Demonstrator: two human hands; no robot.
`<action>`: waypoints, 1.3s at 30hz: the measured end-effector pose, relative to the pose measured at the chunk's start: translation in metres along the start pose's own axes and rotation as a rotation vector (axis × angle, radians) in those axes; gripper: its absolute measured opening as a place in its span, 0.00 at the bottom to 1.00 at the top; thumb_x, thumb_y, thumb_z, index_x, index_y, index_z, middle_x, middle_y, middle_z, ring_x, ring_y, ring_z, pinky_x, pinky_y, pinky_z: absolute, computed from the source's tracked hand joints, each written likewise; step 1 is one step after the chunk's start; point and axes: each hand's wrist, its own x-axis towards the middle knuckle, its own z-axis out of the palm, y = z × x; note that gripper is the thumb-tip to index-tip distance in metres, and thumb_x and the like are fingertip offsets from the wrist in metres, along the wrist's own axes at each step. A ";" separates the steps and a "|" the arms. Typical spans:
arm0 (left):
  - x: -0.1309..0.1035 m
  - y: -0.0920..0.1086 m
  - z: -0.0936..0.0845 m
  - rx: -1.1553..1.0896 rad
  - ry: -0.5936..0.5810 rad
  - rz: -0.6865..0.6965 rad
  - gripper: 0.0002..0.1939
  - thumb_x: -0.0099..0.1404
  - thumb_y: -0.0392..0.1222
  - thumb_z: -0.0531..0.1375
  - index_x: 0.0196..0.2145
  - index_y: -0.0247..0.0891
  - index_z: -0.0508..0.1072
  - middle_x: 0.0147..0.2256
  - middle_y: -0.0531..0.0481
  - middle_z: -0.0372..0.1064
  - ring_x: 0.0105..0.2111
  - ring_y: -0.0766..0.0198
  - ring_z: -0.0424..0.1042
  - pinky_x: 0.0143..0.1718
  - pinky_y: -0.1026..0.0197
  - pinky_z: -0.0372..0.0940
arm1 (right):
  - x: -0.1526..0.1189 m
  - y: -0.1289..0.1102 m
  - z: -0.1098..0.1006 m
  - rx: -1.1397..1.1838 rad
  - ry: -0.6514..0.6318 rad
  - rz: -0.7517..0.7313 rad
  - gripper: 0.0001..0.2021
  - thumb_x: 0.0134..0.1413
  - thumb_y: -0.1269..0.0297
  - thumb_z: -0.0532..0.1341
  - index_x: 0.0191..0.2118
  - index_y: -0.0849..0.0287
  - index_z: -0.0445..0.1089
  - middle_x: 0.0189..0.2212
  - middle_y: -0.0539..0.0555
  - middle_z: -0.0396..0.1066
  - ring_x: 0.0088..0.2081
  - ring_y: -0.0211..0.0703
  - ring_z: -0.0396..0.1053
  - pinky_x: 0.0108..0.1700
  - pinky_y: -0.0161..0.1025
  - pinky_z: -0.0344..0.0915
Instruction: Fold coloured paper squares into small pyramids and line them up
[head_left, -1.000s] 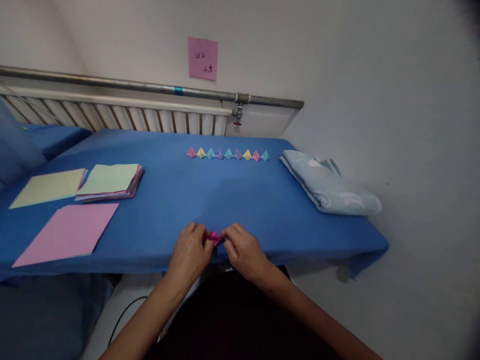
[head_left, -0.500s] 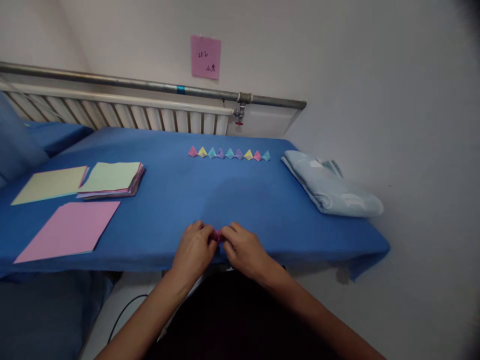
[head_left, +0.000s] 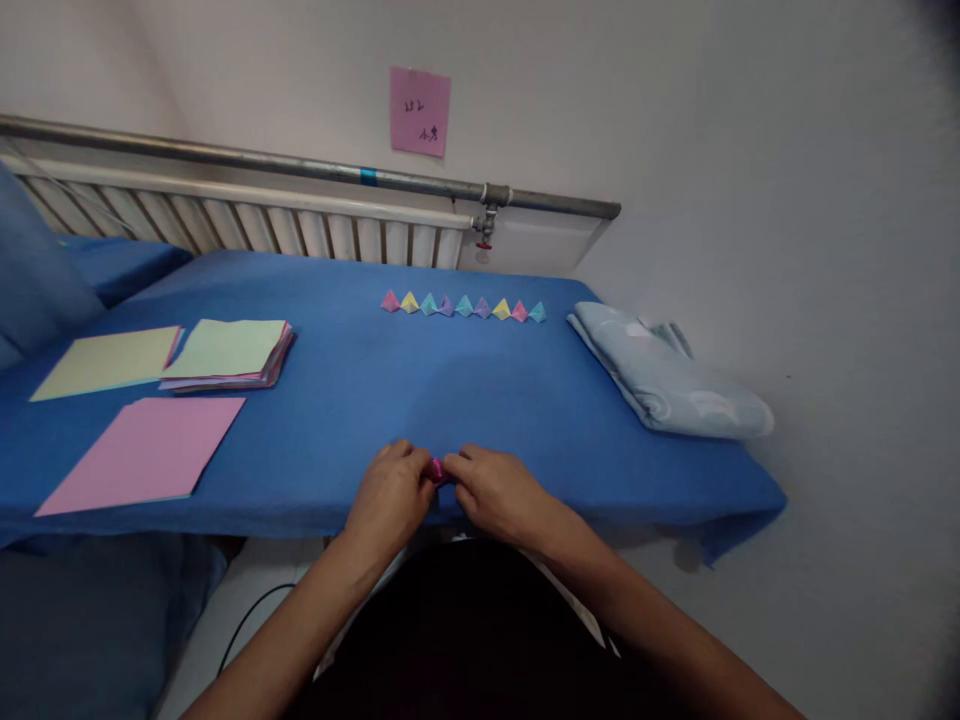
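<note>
Left hand (head_left: 391,498) and right hand (head_left: 496,494) are close together at the near edge of the blue cloth (head_left: 345,360). On it I see a folded blanket (head_left: 667,380), a pink sheet (head_left: 146,458) and a row of small folded papers (head_left: 464,308). One magenta paper piece (head_left: 439,473) — mostly hidden — is pinched between both hands' fingertips.

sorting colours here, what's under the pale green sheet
Pink and lilac paper edges show beneath the pale green sheet, at its front and right. The covered faces can't be seen.
</note>
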 end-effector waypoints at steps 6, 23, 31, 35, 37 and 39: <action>0.003 -0.002 -0.004 0.014 -0.025 0.001 0.08 0.59 0.32 0.54 0.30 0.39 0.73 0.31 0.48 0.68 0.35 0.58 0.67 0.37 0.58 0.60 | -0.002 0.005 0.006 0.046 0.058 -0.025 0.07 0.53 0.75 0.54 0.34 0.60 0.68 0.30 0.52 0.67 0.29 0.38 0.62 0.30 0.35 0.52; 0.020 -0.008 -0.012 -0.035 -0.100 0.076 0.09 0.56 0.30 0.54 0.27 0.39 0.73 0.29 0.49 0.69 0.32 0.60 0.69 0.34 0.60 0.62 | 0.008 0.017 0.011 0.057 0.048 -0.195 0.04 0.56 0.73 0.56 0.33 0.60 0.68 0.30 0.50 0.64 0.30 0.36 0.60 0.32 0.34 0.53; -0.009 -0.016 -0.006 -0.281 0.254 0.090 0.09 0.60 0.32 0.53 0.37 0.40 0.69 0.37 0.50 0.65 0.40 0.61 0.67 0.44 0.57 0.63 | -0.002 0.008 0.018 0.079 0.146 -0.157 0.05 0.57 0.73 0.55 0.35 0.60 0.69 0.31 0.52 0.64 0.30 0.37 0.60 0.32 0.34 0.55; -0.019 -0.017 0.000 -0.270 0.134 0.135 0.09 0.59 0.32 0.55 0.37 0.41 0.69 0.37 0.50 0.64 0.41 0.60 0.65 0.44 0.56 0.62 | -0.004 0.003 0.019 0.072 0.150 -0.135 0.05 0.57 0.73 0.56 0.37 0.60 0.69 0.31 0.52 0.64 0.31 0.38 0.60 0.31 0.34 0.55; -0.019 -0.016 0.002 -0.243 0.096 0.140 0.08 0.59 0.33 0.56 0.37 0.40 0.69 0.37 0.50 0.65 0.40 0.60 0.65 0.44 0.55 0.62 | -0.004 0.002 0.019 0.065 0.135 -0.137 0.06 0.56 0.73 0.56 0.39 0.60 0.68 0.32 0.53 0.65 0.31 0.38 0.60 0.31 0.34 0.55; -0.017 -0.015 0.003 -0.203 0.071 0.135 0.06 0.59 0.35 0.57 0.36 0.40 0.69 0.36 0.49 0.65 0.39 0.59 0.65 0.42 0.55 0.62 | -0.004 0.002 0.019 0.067 0.122 -0.138 0.06 0.56 0.74 0.57 0.38 0.60 0.68 0.33 0.53 0.65 0.31 0.38 0.60 0.31 0.34 0.55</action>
